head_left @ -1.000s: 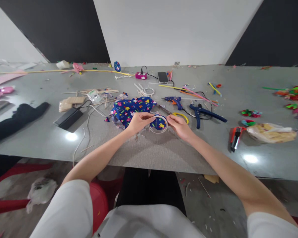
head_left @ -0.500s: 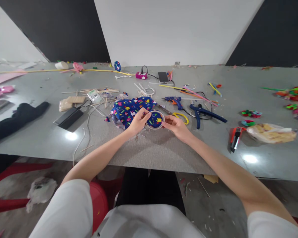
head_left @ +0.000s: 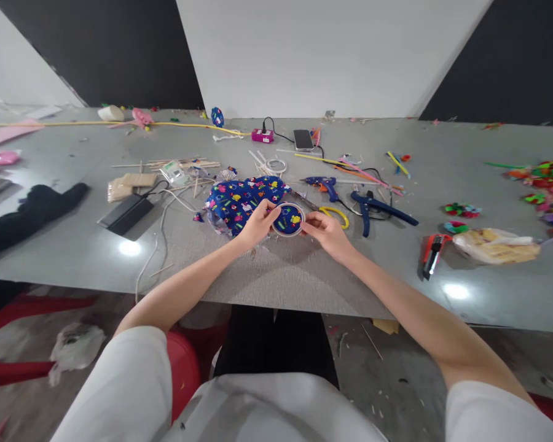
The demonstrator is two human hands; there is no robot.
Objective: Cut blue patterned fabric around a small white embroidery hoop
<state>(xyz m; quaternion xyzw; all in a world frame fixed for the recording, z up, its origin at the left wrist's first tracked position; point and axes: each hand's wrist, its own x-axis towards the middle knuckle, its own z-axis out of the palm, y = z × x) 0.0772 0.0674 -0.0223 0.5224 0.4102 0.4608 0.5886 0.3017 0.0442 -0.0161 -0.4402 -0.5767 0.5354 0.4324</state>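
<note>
Between my two hands is a pale round hoop (head_left: 289, 234) with blue patterned fabric inside its ring. My left hand (head_left: 261, 222) pinches its left rim, and my right hand (head_left: 325, 231) grips the right rim with thumb and fingertips. Just beyond my left hand lies a larger piece of blue printed cloth (head_left: 235, 199) on the table. Scissors with yellow handles (head_left: 337, 216) lie past my right hand, their blades partly under the cloth. A blue glue gun (head_left: 323, 185) and dark blue cutting pliers (head_left: 382, 210) rest to the right.
Left on the grey table (head_left: 276, 279) are a black adapter box (head_left: 126, 213), wooden sticks and a trailing cable. A red and black box cutter (head_left: 433, 256) lies right, beside a plastic bag (head_left: 498, 247). Farther back are a phone (head_left: 303, 140) and a magenta power block (head_left: 262, 135).
Both hands still hold the hoop at its two sides, almost unmoved. The camera view has shifted slightly.
</note>
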